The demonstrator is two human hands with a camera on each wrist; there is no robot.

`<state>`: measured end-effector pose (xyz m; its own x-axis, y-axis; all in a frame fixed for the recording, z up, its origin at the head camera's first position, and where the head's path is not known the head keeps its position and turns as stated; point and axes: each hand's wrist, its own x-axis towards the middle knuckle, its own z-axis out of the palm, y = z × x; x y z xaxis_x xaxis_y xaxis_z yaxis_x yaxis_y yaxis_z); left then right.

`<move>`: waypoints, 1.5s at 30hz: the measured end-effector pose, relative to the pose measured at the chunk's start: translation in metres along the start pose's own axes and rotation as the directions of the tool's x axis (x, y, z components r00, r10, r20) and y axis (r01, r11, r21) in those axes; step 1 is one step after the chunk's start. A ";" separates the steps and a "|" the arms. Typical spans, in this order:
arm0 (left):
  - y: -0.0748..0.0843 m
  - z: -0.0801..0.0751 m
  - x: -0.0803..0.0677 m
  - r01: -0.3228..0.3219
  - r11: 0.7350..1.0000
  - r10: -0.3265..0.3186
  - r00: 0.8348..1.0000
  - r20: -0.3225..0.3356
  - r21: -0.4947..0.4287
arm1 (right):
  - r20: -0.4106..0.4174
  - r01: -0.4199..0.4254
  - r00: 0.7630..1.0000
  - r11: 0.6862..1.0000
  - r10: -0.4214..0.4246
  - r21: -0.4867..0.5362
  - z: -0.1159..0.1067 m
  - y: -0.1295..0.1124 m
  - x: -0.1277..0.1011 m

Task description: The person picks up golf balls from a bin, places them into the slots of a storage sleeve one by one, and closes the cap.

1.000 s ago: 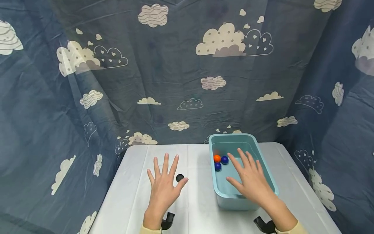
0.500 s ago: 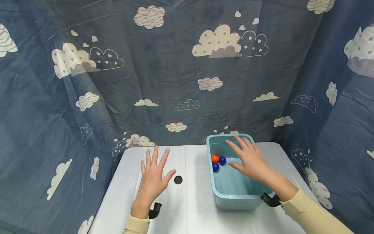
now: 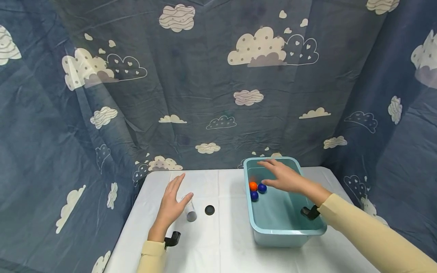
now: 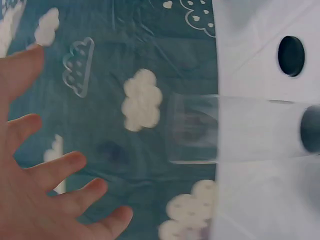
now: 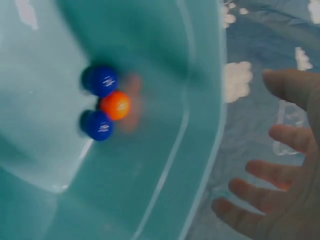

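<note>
My left hand [image 3: 169,209] hovers beside a clear, tall cylinder [image 3: 190,210] with a dark round bottom. Its fingers are spread and relaxed, holding nothing. In the left wrist view the transparent wall [image 4: 195,129] shows apart from the fingertips. Flat on the table to the right of it lies a black disc [image 3: 209,210]. Over a light blue plastic tub [image 3: 289,232] hangs my right hand [image 3: 285,179], palm down, fingers loose and grasping nothing. Inside the tub an orange ball [image 5: 115,105] sits against two blue balls [image 5: 103,81] at its left side.
A white cloth covers the table [image 3: 230,242]. Dark blue curtains [image 3: 191,91] with cloud prints rise behind and on both sides. The tub's raised walls stand at the right of the table.
My left hand has shifted left and turned edge-on, uncovering the clear cylinder. My right hand has moved farther back over the tub and turned toward the left. The balls stay put.
</note>
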<state>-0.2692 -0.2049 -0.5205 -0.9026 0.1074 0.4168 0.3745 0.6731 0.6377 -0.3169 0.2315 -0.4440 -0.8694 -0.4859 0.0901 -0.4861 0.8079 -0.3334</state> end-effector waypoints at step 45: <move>-0.084 0.077 -0.046 0.344 0.884 -0.336 0.938 0.080 -0.317 | 0.346 -0.126 0.922 0.980 0.174 -0.157 0.131 0.057 0.087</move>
<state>-0.2756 -0.2099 -0.6431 -0.9899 -0.0672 0.1248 0.0879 0.3995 0.9125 -0.4083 0.1913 -0.5778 -0.8551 -0.4227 -0.3001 -0.3805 0.9050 -0.1905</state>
